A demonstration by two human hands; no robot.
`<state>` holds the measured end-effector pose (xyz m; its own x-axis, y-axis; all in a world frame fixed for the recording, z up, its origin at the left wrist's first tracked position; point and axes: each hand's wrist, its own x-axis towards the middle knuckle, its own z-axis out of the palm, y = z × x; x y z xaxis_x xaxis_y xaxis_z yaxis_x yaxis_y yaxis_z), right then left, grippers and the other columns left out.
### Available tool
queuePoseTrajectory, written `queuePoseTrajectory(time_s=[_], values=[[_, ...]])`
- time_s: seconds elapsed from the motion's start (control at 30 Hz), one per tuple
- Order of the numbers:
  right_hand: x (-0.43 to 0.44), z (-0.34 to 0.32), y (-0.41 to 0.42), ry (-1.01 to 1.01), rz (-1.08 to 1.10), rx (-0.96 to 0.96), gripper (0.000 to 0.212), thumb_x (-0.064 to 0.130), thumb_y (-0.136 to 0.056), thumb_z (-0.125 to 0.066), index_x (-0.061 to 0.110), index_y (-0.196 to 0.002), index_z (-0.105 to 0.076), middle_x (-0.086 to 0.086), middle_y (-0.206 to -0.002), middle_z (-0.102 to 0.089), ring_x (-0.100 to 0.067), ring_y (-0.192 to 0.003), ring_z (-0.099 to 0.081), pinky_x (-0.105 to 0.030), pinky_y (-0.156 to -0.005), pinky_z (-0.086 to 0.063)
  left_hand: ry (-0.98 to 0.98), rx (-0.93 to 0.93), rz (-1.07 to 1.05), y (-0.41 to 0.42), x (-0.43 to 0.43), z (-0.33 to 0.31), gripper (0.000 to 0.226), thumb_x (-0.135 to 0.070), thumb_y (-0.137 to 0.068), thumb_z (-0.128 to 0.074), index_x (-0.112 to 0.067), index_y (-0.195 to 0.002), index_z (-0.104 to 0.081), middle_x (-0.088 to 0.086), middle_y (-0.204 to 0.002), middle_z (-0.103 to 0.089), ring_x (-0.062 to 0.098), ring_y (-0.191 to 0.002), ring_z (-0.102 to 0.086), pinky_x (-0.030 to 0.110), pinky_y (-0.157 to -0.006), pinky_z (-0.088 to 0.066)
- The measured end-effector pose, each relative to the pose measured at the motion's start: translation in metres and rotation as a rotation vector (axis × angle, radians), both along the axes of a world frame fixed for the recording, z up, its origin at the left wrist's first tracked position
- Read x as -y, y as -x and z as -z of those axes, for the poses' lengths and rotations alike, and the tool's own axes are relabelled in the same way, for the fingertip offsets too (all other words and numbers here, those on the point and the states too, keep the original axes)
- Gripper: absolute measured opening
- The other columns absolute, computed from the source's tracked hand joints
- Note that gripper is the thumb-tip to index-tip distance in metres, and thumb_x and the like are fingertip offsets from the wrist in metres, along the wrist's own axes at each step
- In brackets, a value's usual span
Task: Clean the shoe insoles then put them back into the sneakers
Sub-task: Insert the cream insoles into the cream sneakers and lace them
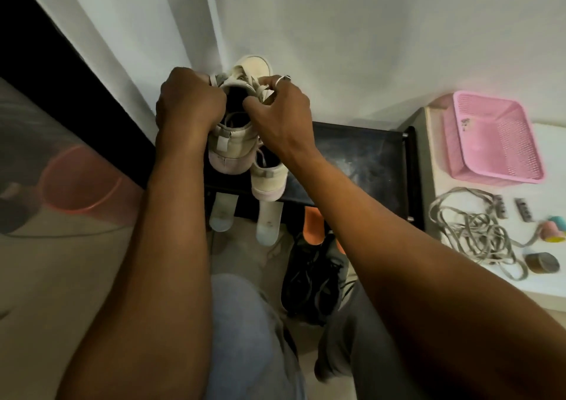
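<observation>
Centre of frame: left hand [186, 99] and right hand [278, 108] both clamped on the collar of a beige sneaker [234, 130], pulling its opening apart above a black shoe rack [361, 160]. Second sneaker [269, 179] sits just right, lower on the rack. Two pale insoles [222, 212] hang below the rack edge. Pink basket [493, 139] and tangled laces [477, 234] on the bench [551, 280], right of frame.

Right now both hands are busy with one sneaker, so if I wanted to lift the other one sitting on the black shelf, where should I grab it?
Probably by the heel collar of the second sneaker. Its heel faces the person at the front edge of the black shelf, with the opening upward, so come from above and the front. The right hand partly covers its toe end.
</observation>
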<state>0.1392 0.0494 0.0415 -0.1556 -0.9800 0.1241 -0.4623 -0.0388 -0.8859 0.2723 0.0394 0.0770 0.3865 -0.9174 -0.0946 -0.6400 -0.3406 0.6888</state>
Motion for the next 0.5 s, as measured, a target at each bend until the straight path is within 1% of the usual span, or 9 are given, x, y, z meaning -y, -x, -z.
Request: queuePoseTrajectory(time_s=[0.07, 0.1, 0.13, 0.17, 0.2, 0.27, 0.3, 0.4, 0.5], values=[[0.001, 0.006, -0.012, 0.021, -0.032, -0.012, 0.041, 0.026, -0.082, -0.067, 0.012, -0.120, -0.069, -0.001, -0.086, -0.074, -0.017, -0.079, -0.070, -0.041, -0.076, -0.059, -0.005, 0.000, -0.033, -0.013, -0.002, 0.002, 0.026, -0.006, -0.080, -0.053, -0.013, -0.056, -0.047, 0.001, -0.056, -0.043, 0.017, -0.051, -0.037, 0.023, -0.050, -0.031], [0.002, 0.009, -0.018, 0.025, -0.045, -0.019, 0.043, 0.028, -0.082, -0.067, 0.013, -0.122, -0.069, 0.002, -0.084, -0.074, -0.015, -0.077, -0.070, -0.040, -0.076, -0.059, 0.000, -0.004, -0.050, -0.019, -0.002, 0.002, 0.026, -0.004, -0.080, -0.052, -0.012, -0.056, -0.049, 0.006, -0.057, -0.046, 0.020, -0.052, -0.044, 0.023, -0.050, -0.031], [0.005, 0.013, -0.024, 0.022, -0.063, -0.028, 0.044, 0.029, -0.082, -0.068, 0.013, -0.124, -0.069, 0.004, -0.079, -0.073, -0.012, -0.075, -0.069, -0.038, -0.075, -0.059, 0.003, -0.012, -0.071, -0.025, -0.002, 0.005, 0.024, -0.003, -0.081, -0.051, -0.009, -0.057, -0.053, 0.014, -0.064, -0.053, 0.018, -0.058, -0.028, 0.023, -0.050, -0.032], [0.007, 0.017, -0.030, 0.019, -0.081, -0.042, 0.045, 0.030, -0.083, -0.068, 0.014, -0.125, -0.069, 0.007, -0.076, -0.072, -0.009, -0.072, -0.068, -0.037, -0.074, -0.059, 0.008, -0.017, -0.086, -0.030, -0.001, 0.008, 0.019, -0.002, -0.081, -0.050, -0.005, -0.063, -0.057, 0.020, -0.080, -0.060, 0.015, -0.101, -0.054, 0.023, -0.053, -0.033], [0.010, 0.020, -0.033, 0.021, -0.096, -0.063, 0.045, 0.031, -0.083, -0.069, 0.015, -0.125, -0.069, 0.008, -0.073, -0.071, -0.009, -0.071, -0.068, -0.037, -0.074, -0.059, 0.009, -0.022, -0.107, -0.034, 0.001, 0.011, 0.016, -0.003, -0.082, -0.051, -0.002, -0.069, -0.060, 0.021, -0.095, -0.064, 0.032, -0.094, -0.066, 0.025, -0.056, -0.036], [0.016, 0.028, -0.043, 0.026, -0.120, -0.123, 0.046, 0.035, -0.082, -0.070, 0.017, -0.124, -0.071, 0.008, -0.074, -0.072, -0.011, -0.075, -0.070, -0.039, -0.076, -0.059, 0.002, -0.023, -0.142, -0.043, 0.005, 0.021, 0.018, -0.006, -0.085, -0.055, -0.003, -0.090, -0.072, 0.020, -0.109, -0.069, 0.034, -0.105, -0.068, 0.028, -0.062, -0.040], [0.020, 0.033, -0.047, 0.028, -0.129, -0.161, 0.046, 0.037, -0.082, -0.069, 0.019, -0.124, -0.071, 0.007, -0.076, -0.074, -0.014, -0.077, -0.070, -0.040, -0.078, -0.058, -0.017, -0.018, -0.155, -0.048, 0.006, 0.027, 0.021, -0.008, -0.085, -0.057, -0.006, -0.098, -0.074, 0.018, -0.110, -0.072, 0.034, -0.103, -0.069, 0.028, -0.064, -0.042], [0.029, 0.048, -0.056, 0.051, -0.158, -0.359, 0.046, 0.043, -0.084, -0.066, 0.024, -0.126, -0.070, 0.003, -0.085, -0.077, -0.019, -0.088, -0.071, -0.041, -0.090, -0.052, -0.068, -0.037, -0.185, -0.056, 0.011, 0.049, 0.022, -0.011, -0.088, -0.059, -0.011, -0.103, -0.075, 0.012, -0.108, -0.074, 0.031, -0.098, -0.070, 0.028, -0.064, -0.043], [0.036, 0.064, -0.061, 0.058, -0.199, -0.552, 0.046, 0.045, -0.087, -0.062, 0.026, -0.129, -0.067, 0.002, -0.093, -0.078, -0.020, -0.100, -0.069, -0.038, -0.100, -0.037, -0.126, -0.066, -0.228, -0.058, 0.013, 0.068, 0.022, -0.012, -0.089, -0.062, -0.016, -0.106, -0.077, 0.006, -0.107, -0.075, 0.028, -0.095, -0.071, 0.027, -0.063, -0.044]])
